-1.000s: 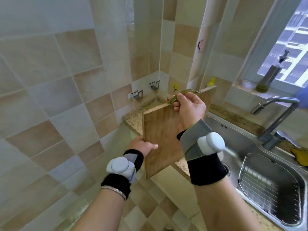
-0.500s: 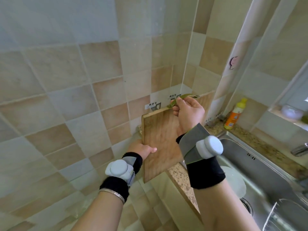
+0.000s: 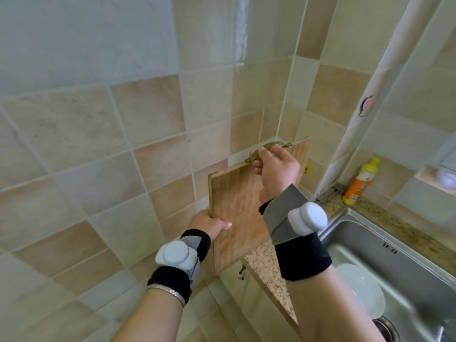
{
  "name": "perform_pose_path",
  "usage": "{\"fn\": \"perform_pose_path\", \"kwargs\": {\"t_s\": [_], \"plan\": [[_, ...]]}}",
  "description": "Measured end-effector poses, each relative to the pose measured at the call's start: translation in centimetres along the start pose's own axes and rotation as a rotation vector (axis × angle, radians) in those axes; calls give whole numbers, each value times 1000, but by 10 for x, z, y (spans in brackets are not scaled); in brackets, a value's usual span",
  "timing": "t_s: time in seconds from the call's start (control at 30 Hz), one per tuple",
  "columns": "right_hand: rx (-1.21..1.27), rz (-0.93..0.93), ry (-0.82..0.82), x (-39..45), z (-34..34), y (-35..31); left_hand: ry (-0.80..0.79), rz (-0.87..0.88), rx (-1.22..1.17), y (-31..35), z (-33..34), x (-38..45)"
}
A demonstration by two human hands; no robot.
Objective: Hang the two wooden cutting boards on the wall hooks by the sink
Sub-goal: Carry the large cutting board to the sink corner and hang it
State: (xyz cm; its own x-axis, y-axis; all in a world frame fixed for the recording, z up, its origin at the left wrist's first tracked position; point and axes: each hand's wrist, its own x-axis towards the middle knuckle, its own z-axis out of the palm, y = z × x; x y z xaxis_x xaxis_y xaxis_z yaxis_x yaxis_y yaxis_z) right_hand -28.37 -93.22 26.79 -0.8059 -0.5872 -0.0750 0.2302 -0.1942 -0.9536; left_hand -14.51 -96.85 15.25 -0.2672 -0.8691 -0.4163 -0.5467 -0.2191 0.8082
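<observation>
A wooden cutting board is held upright in front of the tiled wall, near the corner. Its brass handle runs along the top edge. My right hand is shut on that handle from above. My left hand grips the board's lower left edge. The board covers the wall behind it, so the hooks are hidden. Only one board is in view.
A speckled stone counter ends just below the board. A steel sink with a white plate in it lies to the right. An orange and yellow bottle stands in the far corner beside a white pipe.
The view has swung up and left, away from the tap and window. Both hands have lifted the board toward the wall, and the two hooks seen earlier are now hidden behind it.
</observation>
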Motion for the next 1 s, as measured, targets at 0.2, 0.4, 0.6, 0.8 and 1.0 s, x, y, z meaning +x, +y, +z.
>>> {"fn": "perform_pose_path", "kwargs": {"t_s": [0.2, 0.4, 0.6, 0.8, 1.0], "plan": [[-23, -7, 44, 25, 32, 16, -27, 18, 20, 5, -19, 43], [-53, 0, 65, 39, 44, 28, -55, 10, 4, 3, -23, 60], [-48, 0, 32, 51, 51, 35, -58, -20, -36, 4, -21, 75], [-55, 7, 6, 62, 49, 35, -32, -20, -95, 10, -19, 82], [-106, -6, -56, 76, 44, 37, -13, -23, -129, 11, -17, 87]]}}
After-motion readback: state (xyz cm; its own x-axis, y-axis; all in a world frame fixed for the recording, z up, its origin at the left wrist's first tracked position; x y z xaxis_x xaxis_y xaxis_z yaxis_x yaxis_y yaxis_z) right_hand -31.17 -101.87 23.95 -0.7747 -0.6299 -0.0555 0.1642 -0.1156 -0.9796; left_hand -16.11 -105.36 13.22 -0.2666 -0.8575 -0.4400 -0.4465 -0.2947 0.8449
